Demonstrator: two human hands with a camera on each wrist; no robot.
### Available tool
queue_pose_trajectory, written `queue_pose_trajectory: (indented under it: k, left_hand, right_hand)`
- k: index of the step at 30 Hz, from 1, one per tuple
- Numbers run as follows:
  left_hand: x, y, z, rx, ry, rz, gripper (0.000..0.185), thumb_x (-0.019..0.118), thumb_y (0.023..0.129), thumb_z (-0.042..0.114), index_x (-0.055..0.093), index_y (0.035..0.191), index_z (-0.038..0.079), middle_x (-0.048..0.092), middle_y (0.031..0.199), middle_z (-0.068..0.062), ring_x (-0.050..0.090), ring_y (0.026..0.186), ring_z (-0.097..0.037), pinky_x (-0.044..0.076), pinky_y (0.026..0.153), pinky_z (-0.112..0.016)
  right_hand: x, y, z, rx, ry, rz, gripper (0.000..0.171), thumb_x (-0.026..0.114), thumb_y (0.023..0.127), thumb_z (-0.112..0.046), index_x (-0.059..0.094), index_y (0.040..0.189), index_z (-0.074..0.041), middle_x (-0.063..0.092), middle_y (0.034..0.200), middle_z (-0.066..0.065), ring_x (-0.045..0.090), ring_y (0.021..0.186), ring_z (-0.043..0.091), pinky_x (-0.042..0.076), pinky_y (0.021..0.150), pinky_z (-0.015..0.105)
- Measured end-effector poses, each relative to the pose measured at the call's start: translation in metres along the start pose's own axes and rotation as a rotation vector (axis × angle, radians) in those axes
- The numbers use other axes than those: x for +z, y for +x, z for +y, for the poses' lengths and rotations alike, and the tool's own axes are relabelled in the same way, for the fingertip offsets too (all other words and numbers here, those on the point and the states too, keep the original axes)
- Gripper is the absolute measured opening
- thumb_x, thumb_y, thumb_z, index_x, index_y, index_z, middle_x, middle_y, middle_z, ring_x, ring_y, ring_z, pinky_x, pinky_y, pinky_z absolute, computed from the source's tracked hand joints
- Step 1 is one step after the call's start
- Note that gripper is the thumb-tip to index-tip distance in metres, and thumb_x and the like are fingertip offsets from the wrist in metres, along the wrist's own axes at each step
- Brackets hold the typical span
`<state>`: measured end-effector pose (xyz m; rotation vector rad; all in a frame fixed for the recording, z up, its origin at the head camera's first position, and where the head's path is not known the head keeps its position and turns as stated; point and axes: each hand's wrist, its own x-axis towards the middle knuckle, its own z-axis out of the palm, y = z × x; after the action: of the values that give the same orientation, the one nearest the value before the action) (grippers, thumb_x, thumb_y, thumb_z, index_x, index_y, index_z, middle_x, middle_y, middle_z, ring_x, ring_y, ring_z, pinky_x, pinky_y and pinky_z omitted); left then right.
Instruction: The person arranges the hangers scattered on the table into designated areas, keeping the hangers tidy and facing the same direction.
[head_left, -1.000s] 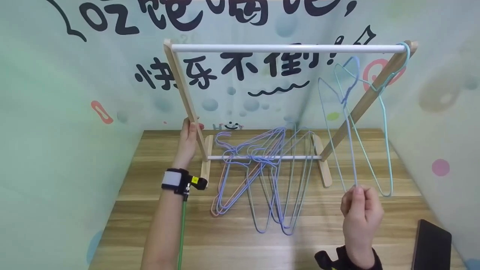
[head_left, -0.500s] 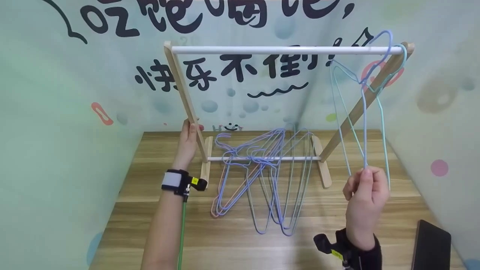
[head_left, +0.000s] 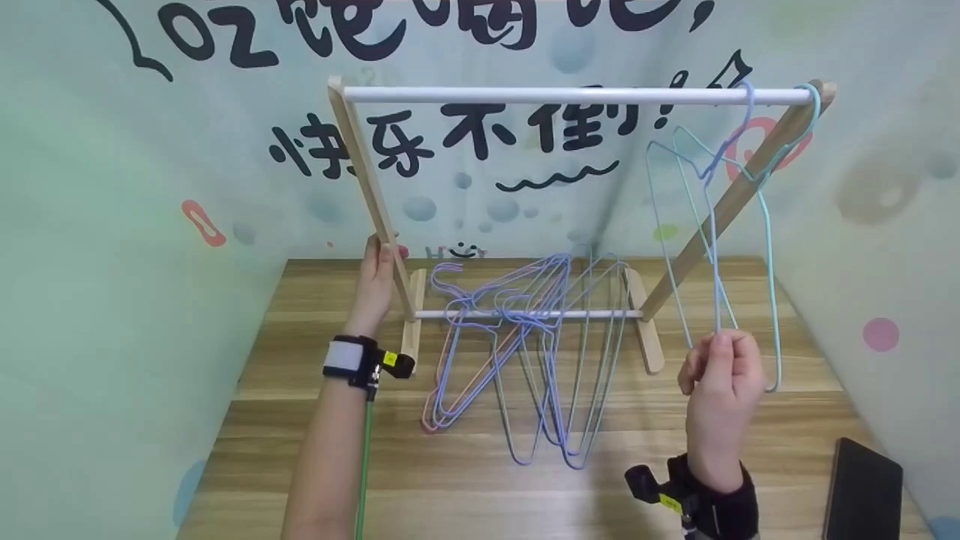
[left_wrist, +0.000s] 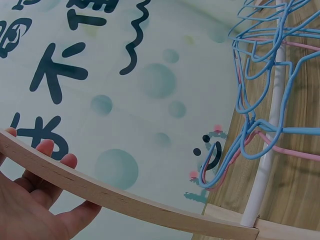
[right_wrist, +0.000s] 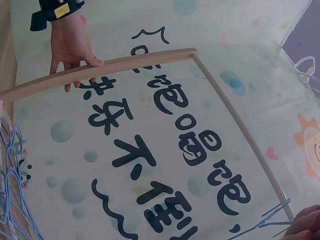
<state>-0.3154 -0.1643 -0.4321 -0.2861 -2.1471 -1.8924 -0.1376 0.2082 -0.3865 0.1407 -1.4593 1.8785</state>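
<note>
My left hand (head_left: 375, 292) grips the left wooden post (head_left: 371, 191) of a small clothes rack, its thumb and fingers on either side in the left wrist view. A blue-purple wire hanger (head_left: 713, 240) has its hook over the rack's white top bar (head_left: 562, 96), near the right end. My right hand (head_left: 724, 390) pinches this hanger by its lower end. Just right of it, a turquoise hanger (head_left: 770, 285) hangs from the same bar against the right post. Only a bit of my right hand (right_wrist: 305, 225) shows in the right wrist view.
Several blue, pink and green hangers (head_left: 532, 322) lie tangled across the rack's lower bar (head_left: 600, 315) on the wooden table (head_left: 300, 450). At the front right lies a flat black object (head_left: 866, 487). A patterned backdrop with lettering stands behind.
My right hand has raised the blue-purple hanger, moved it right above the bar, then lowered it slightly leftward so its hook sits over the bar. The left hand stays on the post.
</note>
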Motion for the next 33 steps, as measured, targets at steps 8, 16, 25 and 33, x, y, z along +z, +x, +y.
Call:
queue_pose_trajectory:
  k: [8, 16, 25, 33]
  left_hand:
    - [0.001, -0.009, 0.023, -0.008, -0.002, -0.012, 0.039, 0.025, 0.099, 0.02, 0.033, 0.128, -0.003, 0.048, 0.107, -0.029, 0.046, 0.101, -0.031, 0.033, 0.091, -0.046]
    - [0.0, -0.003, 0.005, -0.022, 0.006, -0.009, 0.044, 0.025, 0.097, 0.031, 0.035, 0.129, 0.003, 0.051, 0.104, -0.014, 0.046, 0.102, -0.029, 0.033, 0.091, -0.046]
    - [0.001, -0.001, -0.002, -0.01, 0.036, 0.004, 0.05, 0.027, 0.094, 0.042, 0.037, 0.128, 0.007, 0.052, 0.103, -0.011, 0.048, 0.101, -0.024, 0.034, 0.091, -0.043]
    - [0.003, -0.01, 0.026, -0.032, 0.021, -0.012, 0.041, 0.026, 0.098, 0.026, 0.035, 0.127, -0.001, 0.051, 0.104, -0.017, 0.047, 0.104, -0.033, 0.033, 0.092, -0.045]
  right_hand:
    - [0.003, 0.002, 0.002, 0.005, 0.005, 0.014, 0.025, 0.043, 0.094, -0.01, 0.042, 0.077, 0.008, 0.039, 0.057, 0.013, 0.037, 0.042, 0.018, 0.033, 0.034, 0.021]
    - [0.001, -0.001, 0.007, -0.047, 0.006, 0.051, 0.021, 0.047, 0.092, -0.005, 0.048, 0.091, 0.016, 0.048, 0.061, 0.02, 0.049, 0.047, 0.023, 0.042, 0.037, 0.025]
    - [-0.004, -0.008, 0.01, -0.116, -0.13, 0.057, 0.025, 0.049, 0.09, -0.002, 0.054, 0.112, 0.009, 0.057, 0.087, 0.028, 0.059, 0.075, 0.031, 0.049, 0.049, 0.03]
    - [-0.002, -0.017, 0.01, -0.159, -0.232, 0.083, 0.043, 0.043, 0.086, 0.014, 0.044, 0.128, 0.004, 0.054, 0.112, 0.027, 0.057, 0.098, 0.028, 0.051, 0.058, 0.024]
